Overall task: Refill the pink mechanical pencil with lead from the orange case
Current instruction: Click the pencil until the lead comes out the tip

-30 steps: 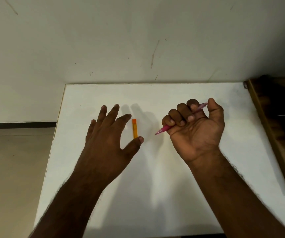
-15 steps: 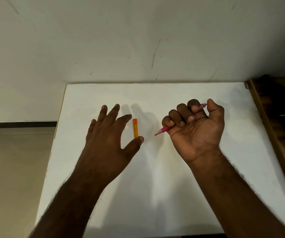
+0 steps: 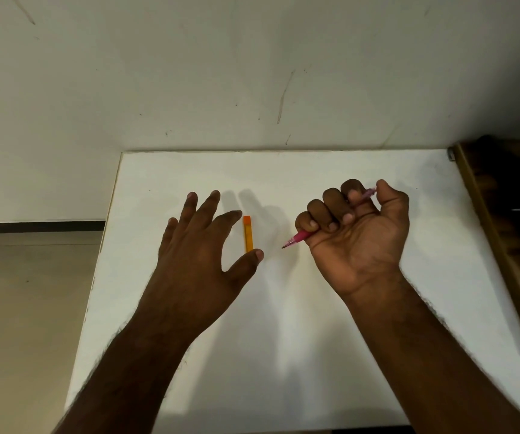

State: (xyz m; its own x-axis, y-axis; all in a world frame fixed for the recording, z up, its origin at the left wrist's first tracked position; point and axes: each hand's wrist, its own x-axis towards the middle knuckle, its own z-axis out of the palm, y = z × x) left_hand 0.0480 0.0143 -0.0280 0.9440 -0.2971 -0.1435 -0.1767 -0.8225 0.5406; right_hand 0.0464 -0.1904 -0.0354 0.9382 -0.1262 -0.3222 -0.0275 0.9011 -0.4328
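Wall (image 3: 252, 67), off-white and marked with thin scratches, fills the upper half of the head view. Below it lies a white table (image 3: 283, 355), its far edge against the wall. A dark wooden frame (image 3: 500, 255) borders the table's right edge, and beige floor (image 3: 17, 324) shows beyond the left edge.

The left hand (image 3: 199, 255) is palm-down over the left-centre of the table, fingers straight and spread, holding nothing. Whether it rests on the table or hovers above it cannot be determined.

The right hand (image 3: 359, 236) is palm-up over the right-centre of the table, its fingers curled tight round the pink mechanical pencil (image 3: 298, 240). The pencil's tip projects from the fist toward the left and near edges; its back end emerges beside the thumb.

The orange case (image 3: 248, 234) lies flat on the table between the two hands, long axis running from far edge to near edge. Its near end sits just beside the left thumb tip; contact cannot be confirmed.
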